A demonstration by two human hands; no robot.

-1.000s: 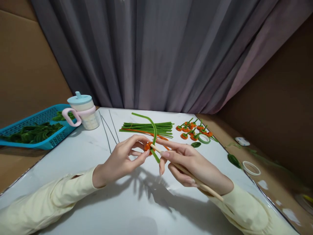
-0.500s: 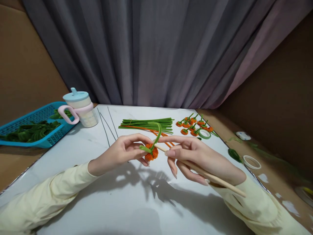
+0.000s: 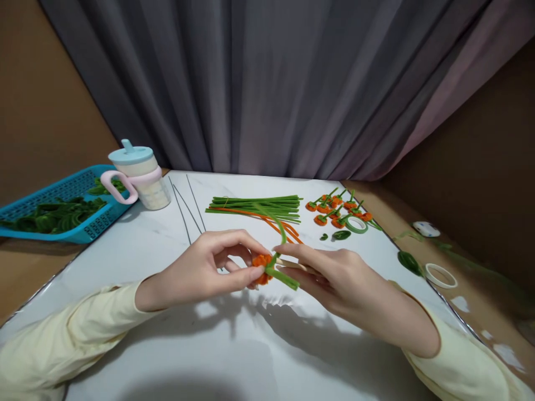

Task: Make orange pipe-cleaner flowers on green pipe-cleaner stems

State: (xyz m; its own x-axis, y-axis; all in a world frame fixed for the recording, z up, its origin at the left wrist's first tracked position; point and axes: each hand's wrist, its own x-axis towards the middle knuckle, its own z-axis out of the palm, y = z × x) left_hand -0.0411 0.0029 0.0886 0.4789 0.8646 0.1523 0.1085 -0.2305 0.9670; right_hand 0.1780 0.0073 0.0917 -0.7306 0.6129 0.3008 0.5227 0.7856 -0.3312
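In the middle of the view my left hand (image 3: 215, 264) pinches an orange fuzzy flower (image 3: 261, 269) between thumb and fingers. A green pipe cleaner (image 3: 284, 277) comes out of the flower, one piece curving up and another pointing down to the right. My right hand (image 3: 343, 278) is closed around a slim wooden stick (image 3: 289, 264), whose tip lies against the green at the flower. Most of the stick is hidden by that hand. My right index fingertip is at the upright green piece; whether it grips it I cannot tell.
Behind my hands lie a bundle of green pipe cleaners (image 3: 259, 205), orange pipe cleaners (image 3: 273, 224) and thin wires (image 3: 188, 203). Several orange flowers (image 3: 334, 207) and a green tape roll (image 3: 356, 225) sit back right. A cup (image 3: 144, 181) and blue basket (image 3: 86, 229) stand left.
The flower has turned in my left hand, so its green ends now point right. My right hand has rolled over, back upward, hiding the stick's long end. The view has shifted slightly.
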